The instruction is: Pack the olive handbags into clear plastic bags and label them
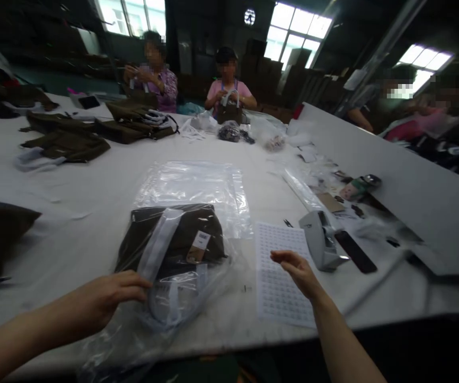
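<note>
- Left hand [107, 298]: laid on the near left corner of the clear plastic bag [181, 250], fingers lightly curled with the tips pressed on the film; it appears to pin the bag flat to the tabletop [93, 175] rather than lift it. No pinch can be confirmed.
- Right hand [299, 272]: hovering over the white sticker sheet [279, 276], fingers loosely extended and slightly parted, nothing held. Its position suits picking a label off the sheet, which lies just beside the bag.
- Clear plastic bag: lies flat at the near middle of the tabletop, mouth end pointing away. Inside sits a dark folded bag [173, 239] with a pale strap and a small hang tag, occupying the near half; the far half of the film is empty and smooth.
- Tape dispenser [321, 239]: just right of the sticker sheet, with a dark flat phone-like object [355, 251] touching or nearly touching its base; both within the right hand's reach.
- Middle distance, right: scattered small fittings and packets along a raised white board [393, 186]; details too small to identify.
- Middle distance, left: several unbagged dark bags [67, 141] lying in a loose row.
- Far edge: two seated persons, one in a pink top [229, 90] handling a dark bag, the other [155, 74] working something small.
</note>
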Motion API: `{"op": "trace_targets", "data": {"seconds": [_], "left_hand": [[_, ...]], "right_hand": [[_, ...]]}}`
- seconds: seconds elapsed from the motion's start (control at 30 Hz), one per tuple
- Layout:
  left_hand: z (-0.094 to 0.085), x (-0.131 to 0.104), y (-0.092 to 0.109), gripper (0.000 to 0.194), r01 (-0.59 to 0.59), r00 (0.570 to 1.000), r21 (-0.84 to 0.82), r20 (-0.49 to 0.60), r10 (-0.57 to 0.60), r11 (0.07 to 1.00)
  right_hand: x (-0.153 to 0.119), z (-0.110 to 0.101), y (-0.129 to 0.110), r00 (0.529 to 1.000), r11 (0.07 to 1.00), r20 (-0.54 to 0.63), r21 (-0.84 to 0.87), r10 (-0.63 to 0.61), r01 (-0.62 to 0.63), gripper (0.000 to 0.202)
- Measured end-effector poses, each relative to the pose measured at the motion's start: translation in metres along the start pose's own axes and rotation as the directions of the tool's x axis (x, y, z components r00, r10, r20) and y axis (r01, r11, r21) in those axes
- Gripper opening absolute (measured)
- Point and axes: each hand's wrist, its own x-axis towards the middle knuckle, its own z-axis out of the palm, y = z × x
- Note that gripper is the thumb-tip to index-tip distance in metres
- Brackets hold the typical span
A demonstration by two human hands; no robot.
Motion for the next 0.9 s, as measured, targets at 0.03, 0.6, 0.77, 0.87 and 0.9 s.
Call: {"op": "trace_targets", "data": {"seconds": [0.03, 0.6, 0.77, 0.87, 0.9], "left_hand": [[0.007, 0.015, 0.014, 0.03, -0.022, 0.998, -0.026, 0.053, 0.024, 0.999], [0.209, 0.237, 0.081, 0.029, 0.486, 0.837, -0.761, 0.264, -0.479, 0.431], [0.22, 0.262, 0.079, 0.036, 0.477, 0.825, -0.756, 0.21, -0.525, 0.449], [0.225, 0.275, 0.078, 0.034, 0.471, 0.82, -0.744, 0.172, -0.546, 0.474], [0.226, 0.278, 0.078, 0.034, 0.478, 0.818, -0.737, 0.175, -0.547, 0.479]], "right_hand": [[-0.012, -0.012, 0.006, 0.983, 0.999, -0.18, -0.031, -0.023, 0.018, 0.027], [-0.116, -0.033, 0.105, 0.891, 0.526, -0.398, -0.817, -0.219, -0.235, 0.038], [-0.125, -0.046, 0.097, 0.912, 0.588, -0.384, -0.774, -0.144, -0.233, 0.038], [-0.13, -0.054, 0.096, 0.913, 0.596, -0.393, -0.761, -0.107, -0.257, 0.04], [-0.131, -0.056, 0.096, 0.914, 0.596, -0.394, -0.759, -0.102, -0.261, 0.041]]}}
